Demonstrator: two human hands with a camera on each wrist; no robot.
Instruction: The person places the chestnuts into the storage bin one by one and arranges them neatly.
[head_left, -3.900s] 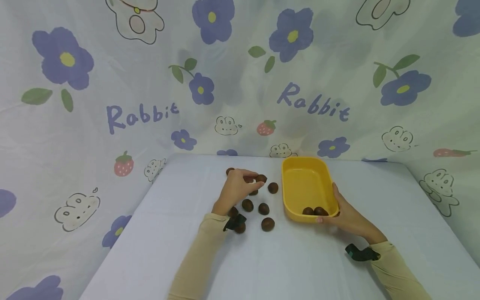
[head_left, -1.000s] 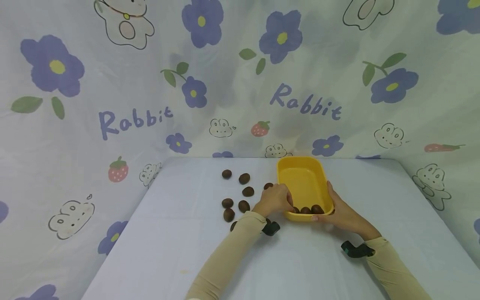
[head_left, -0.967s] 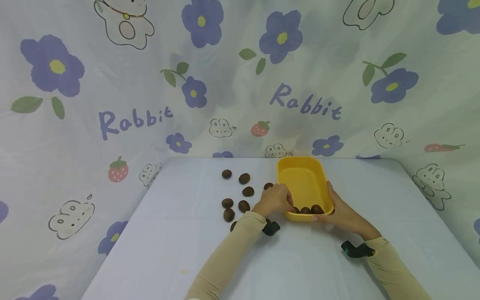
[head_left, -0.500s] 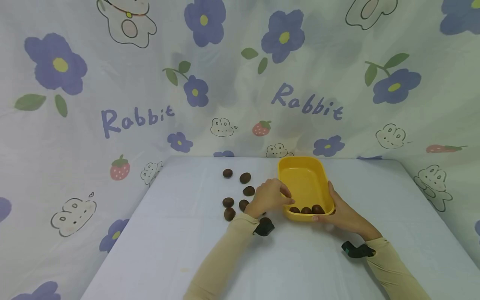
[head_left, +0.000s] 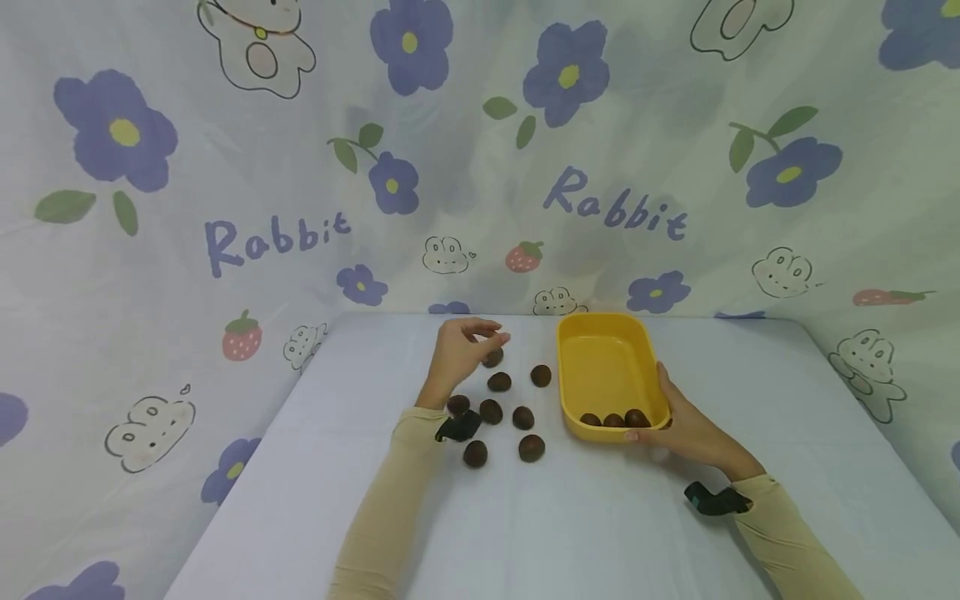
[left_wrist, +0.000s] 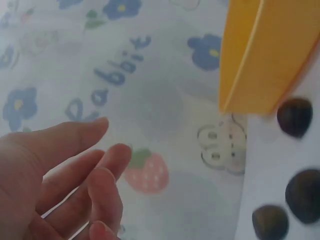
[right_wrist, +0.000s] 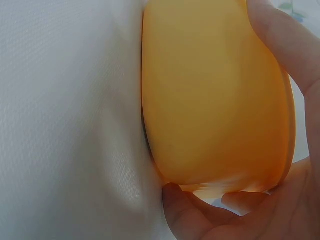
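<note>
My left hand hovers over the far left of the scattered brown chestnuts, thumb and fingers apart with nothing between them. The left wrist view shows the same hand bare, its fingers loosely bent. Just below its fingertips in the head view lies one chestnut. My right hand grips the near right corner of a yellow plastic tray. In the right wrist view its thumb and fingers wrap around the tray's wall. Three chestnuts rest in the tray along its near edge.
Several more chestnuts lie loose on the white tabletop to the left of the tray. Behind the table hangs a patterned cloth with flowers and rabbits. A black device sits at the right wrist.
A third chestnut now lies in the tray, where two lay earlier. My left hand has let go and moved from the tray's left rim to the far left. The right hand keeps its hold.
</note>
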